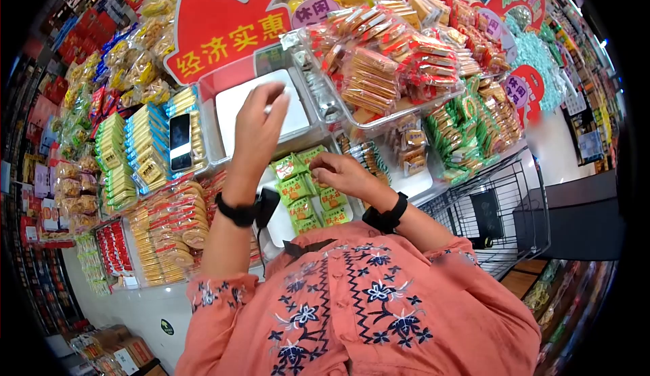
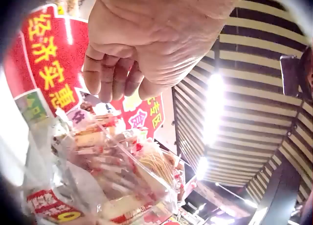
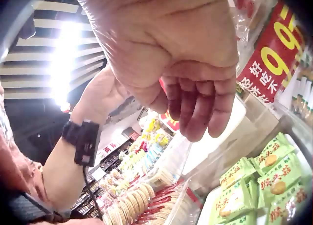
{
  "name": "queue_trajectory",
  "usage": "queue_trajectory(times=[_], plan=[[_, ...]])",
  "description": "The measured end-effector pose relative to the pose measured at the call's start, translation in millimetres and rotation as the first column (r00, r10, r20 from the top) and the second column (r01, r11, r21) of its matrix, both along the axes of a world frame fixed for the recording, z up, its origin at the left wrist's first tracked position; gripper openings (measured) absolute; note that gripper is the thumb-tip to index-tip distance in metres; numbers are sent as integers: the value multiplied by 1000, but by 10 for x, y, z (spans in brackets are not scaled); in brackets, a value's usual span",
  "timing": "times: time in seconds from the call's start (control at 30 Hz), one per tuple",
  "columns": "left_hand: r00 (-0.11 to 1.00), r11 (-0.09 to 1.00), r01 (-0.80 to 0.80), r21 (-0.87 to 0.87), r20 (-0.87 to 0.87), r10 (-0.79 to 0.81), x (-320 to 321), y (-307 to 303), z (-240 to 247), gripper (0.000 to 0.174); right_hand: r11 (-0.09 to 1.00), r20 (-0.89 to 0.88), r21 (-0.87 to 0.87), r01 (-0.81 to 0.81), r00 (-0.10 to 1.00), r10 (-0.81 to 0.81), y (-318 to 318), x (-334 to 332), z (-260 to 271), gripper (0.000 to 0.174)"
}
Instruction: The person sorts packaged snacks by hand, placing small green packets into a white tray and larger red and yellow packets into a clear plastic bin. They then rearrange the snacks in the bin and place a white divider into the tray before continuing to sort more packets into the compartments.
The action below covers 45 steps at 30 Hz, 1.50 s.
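Note:
My left hand (image 1: 261,122) is raised over a bin with a white bottom (image 1: 298,115). In the left wrist view this hand (image 2: 146,44) has loosely bent fingers and no item visible in them; a small pale spot by its fingers in the head view is unclear. Over the green packets (image 1: 298,190) hangs my right hand (image 1: 345,175), fingers relaxed and bent. The right wrist view shows that hand (image 3: 181,64) with nothing in its fingers, up and left of green packets (image 3: 234,200); whether it touches any cannot be told.
A phone (image 1: 181,142) lies on wrapped biscuits at the left. Clear bins of packaged snacks (image 1: 369,81) stand at the back right, below a red sign (image 1: 230,37). A wire shopping cart (image 1: 501,206) is on the right. Round biscuits (image 1: 169,220) fill the front left.

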<state>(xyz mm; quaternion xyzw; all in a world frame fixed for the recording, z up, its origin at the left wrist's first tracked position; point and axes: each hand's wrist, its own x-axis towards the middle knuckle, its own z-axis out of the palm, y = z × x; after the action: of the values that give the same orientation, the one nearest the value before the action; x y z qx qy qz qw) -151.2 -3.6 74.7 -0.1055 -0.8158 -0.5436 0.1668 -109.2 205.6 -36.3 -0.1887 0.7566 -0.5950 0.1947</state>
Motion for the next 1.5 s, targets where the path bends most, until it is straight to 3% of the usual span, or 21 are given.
queue_trajectory(times=[0.1, 0.3, 0.47, 0.5, 0.57, 0.63, 0.87, 1.17, 1.4, 1.5], plan=[[976, 972, -22, -236, -216, -31, -431, 259, 74, 32, 1000, 8, -15, 13, 1000, -12, -6, 12, 91, 28], [964, 861, -182, -475, -260, 60, -677, 591, -30, 37, 999, 36, -43, 30, 999, -29, 89, 84, 204, 27], [978, 972, -178, -151, -139, 157, -608, 440, -142, 28, 988, 98, -132, 78, 993, -65, 163, 117, 268, 25], [994, 994, -106, -3, 9, 106, -468, 354, -80, 25, 985, 135, -154, 82, 989, -61, 179, 110, 348, 25], [948, 947, -59, 315, 315, -46, -230, 131, -43, 24, 985, 214, -165, 48, 977, -11, 220, 51, 417, 28], [942, 879, -99, 467, 330, -69, 19, -16, -84, 27, 965, 248, -241, 98, 968, -36, 180, 8, 416, 29], [920, 770, -176, 614, 380, -92, 630, -349, -316, 30, 876, 357, -464, 134, 933, 46, -135, -244, 619, 53], [877, 765, -207, 610, 463, -131, 880, -350, -407, 26, 857, 344, -503, 110, 935, 81, -354, -288, 629, 34], [858, 782, -192, 593, 488, -159, 858, -349, -479, 27, 845, 367, -513, 155, 929, 53, -311, -202, 641, 32], [874, 722, -187, 667, 449, -188, 877, -285, -388, 30, 821, 415, -536, 197, 908, 53, -306, -181, 652, 31]])
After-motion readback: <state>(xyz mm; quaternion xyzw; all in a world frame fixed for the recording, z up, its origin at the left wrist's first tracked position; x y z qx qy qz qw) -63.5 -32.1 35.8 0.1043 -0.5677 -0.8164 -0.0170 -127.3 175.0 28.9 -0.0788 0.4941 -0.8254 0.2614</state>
